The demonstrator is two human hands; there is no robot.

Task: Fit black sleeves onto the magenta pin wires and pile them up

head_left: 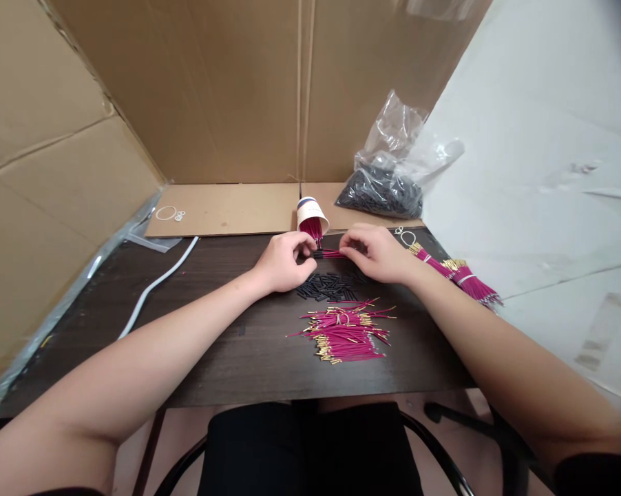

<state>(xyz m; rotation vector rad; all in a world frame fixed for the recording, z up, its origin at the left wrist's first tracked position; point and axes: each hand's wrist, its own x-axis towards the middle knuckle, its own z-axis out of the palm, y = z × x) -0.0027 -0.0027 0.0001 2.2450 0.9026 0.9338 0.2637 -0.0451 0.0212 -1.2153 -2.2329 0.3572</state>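
Observation:
My left hand [288, 262] is closed, thumb and fingers at the black-sleeved end of a few magenta wires [332, 254]. At the other end of those wires, the fingertips of my right hand [373, 253] are pinched together. Just below my hands lies a loose pile of short black tubes [325, 286]. Nearer the table's front edge is a heap of magenta wires with gold tips [349, 337], partly tied with a white band. A paper cup [310, 207] lies tipped behind my hands, its mouth toward me, with more magenta wires inside.
A clear plastic bag of black tubes [380, 189] rests at the back right. Banded wire bundles [458, 275] lie beyond my right forearm. White rings [166, 213] sit on a cardboard strip [233, 207]. A white cable [158, 282] crosses the table's left side. Cardboard walls [212, 89] stand behind.

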